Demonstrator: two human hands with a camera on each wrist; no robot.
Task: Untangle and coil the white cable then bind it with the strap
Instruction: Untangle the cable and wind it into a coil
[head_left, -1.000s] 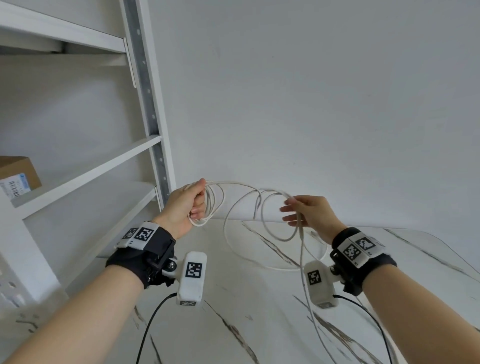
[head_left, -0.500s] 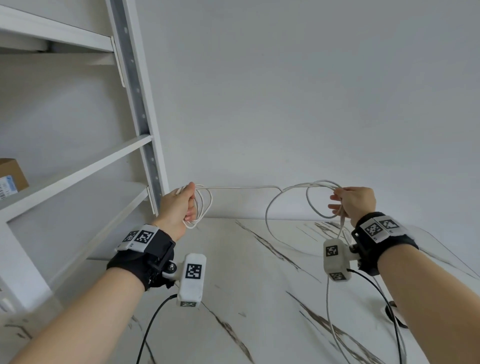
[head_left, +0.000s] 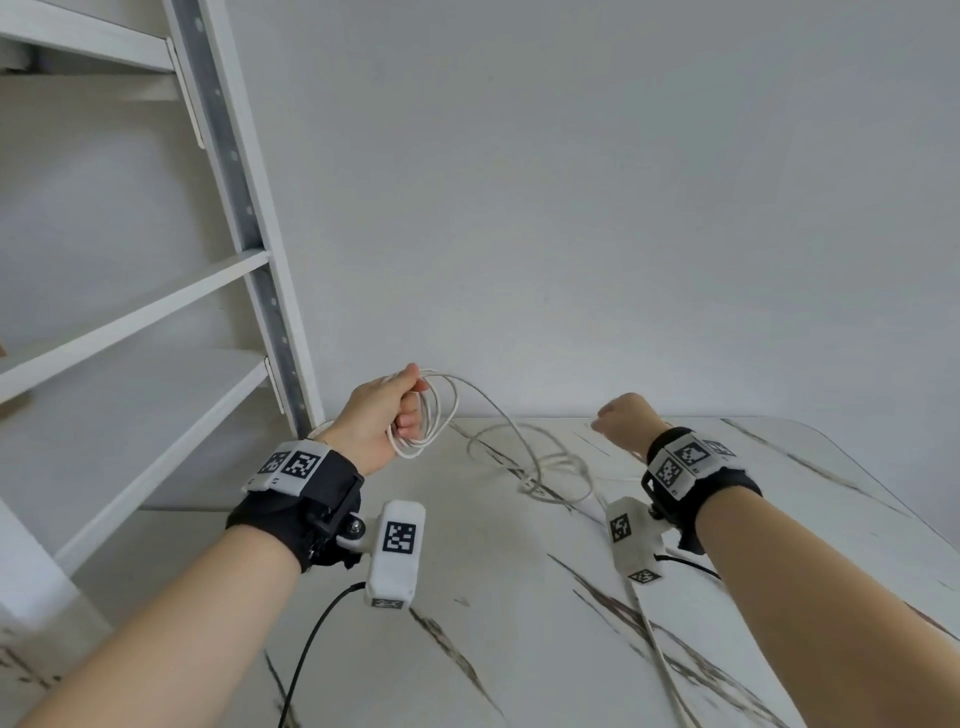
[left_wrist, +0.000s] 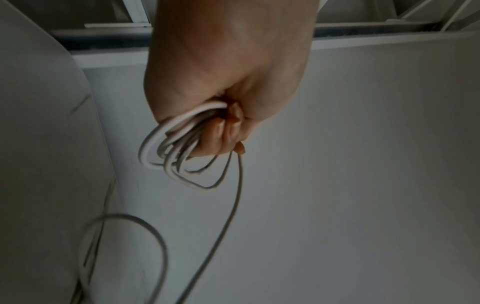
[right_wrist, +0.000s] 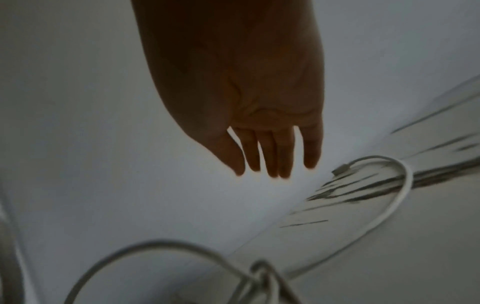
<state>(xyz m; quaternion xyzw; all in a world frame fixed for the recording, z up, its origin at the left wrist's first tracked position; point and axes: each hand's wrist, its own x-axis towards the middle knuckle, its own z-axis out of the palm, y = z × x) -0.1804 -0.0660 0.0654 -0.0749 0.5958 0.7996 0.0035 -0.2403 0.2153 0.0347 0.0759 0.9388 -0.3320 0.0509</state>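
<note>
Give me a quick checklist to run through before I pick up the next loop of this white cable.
1. Left hand grips the coiled loops: ok.
2. Right hand free, fingers straight, holding nothing: ok.
3. Loose white cable on the marble table untangled: not ok, strands cross in a bunch.
4. Cable plug lying free on the table: ok.
5. Strap within reach: cannot tell, none in view.

Marble table (head_left: 519, 649) under loose cable (head_left: 550, 470)

wall (head_left: 571, 182): plain white | shelving (head_left: 130, 312): white (left) | table (head_left: 519, 597): marble-veined
</note>
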